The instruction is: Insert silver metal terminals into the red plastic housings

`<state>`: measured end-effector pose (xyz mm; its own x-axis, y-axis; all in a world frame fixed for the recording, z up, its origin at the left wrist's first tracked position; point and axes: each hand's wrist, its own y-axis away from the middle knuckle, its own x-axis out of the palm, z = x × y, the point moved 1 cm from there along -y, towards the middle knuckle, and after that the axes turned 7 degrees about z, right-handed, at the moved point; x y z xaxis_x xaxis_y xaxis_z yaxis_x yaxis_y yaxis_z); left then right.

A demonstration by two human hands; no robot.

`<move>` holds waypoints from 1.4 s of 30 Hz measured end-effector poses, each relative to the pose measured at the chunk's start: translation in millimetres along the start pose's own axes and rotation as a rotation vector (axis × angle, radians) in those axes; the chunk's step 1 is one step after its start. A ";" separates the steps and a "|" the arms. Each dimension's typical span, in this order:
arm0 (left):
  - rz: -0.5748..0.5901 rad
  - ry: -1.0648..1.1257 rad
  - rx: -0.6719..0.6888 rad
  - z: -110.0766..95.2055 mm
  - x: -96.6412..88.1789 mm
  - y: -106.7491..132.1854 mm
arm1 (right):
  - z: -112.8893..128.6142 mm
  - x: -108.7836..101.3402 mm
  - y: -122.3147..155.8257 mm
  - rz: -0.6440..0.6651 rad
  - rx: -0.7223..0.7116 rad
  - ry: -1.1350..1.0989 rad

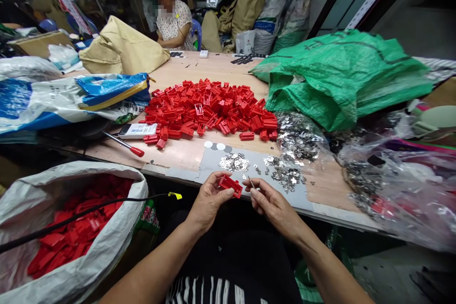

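My left hand (210, 197) grips a small red plastic part (230, 185) between thumb and fingers, just off the table's front edge. My right hand (272, 209) pinches a thin metal pin (251, 182) close to the red part's right side, and the two appear apart. Beyond my hands, loose silver metal pieces (234, 162) lie scattered on a grey mat (213, 164). Farther on, a large heap of red plastic parts (210, 107) covers the middle of the wooden table (185, 154).
Below left, an open white woven sack (121, 218) holds red parts, with a black cable across it. A red-handled screwdriver (124, 144) lies on the table. A green woven sack (342, 80), clear bags of metal pieces (392, 185), and a seated co-worker (174, 23) surround the table.
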<state>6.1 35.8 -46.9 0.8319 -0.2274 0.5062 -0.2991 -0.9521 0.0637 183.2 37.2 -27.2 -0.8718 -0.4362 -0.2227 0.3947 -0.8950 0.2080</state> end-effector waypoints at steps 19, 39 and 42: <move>0.127 -1.019 0.252 7.4 -18.7 -27.5 | -5.6 -5.3 -14.0 -0.037 -0.095 0.604; 0.150 -1.017 0.272 8.3 -21.9 -28.7 | -7.9 -4.1 -17.4 -0.015 -0.062 0.659; 0.146 -1.020 0.280 9.5 -21.6 -27.7 | -6.6 0.9 -16.1 -0.032 -0.027 0.686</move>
<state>0.9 65.1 -67.8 0.8332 -0.2835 -0.4748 -0.4178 -0.8852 -0.2046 177.9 50.6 -37.1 -0.5057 -0.3619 -0.7831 0.3864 -0.9066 0.1694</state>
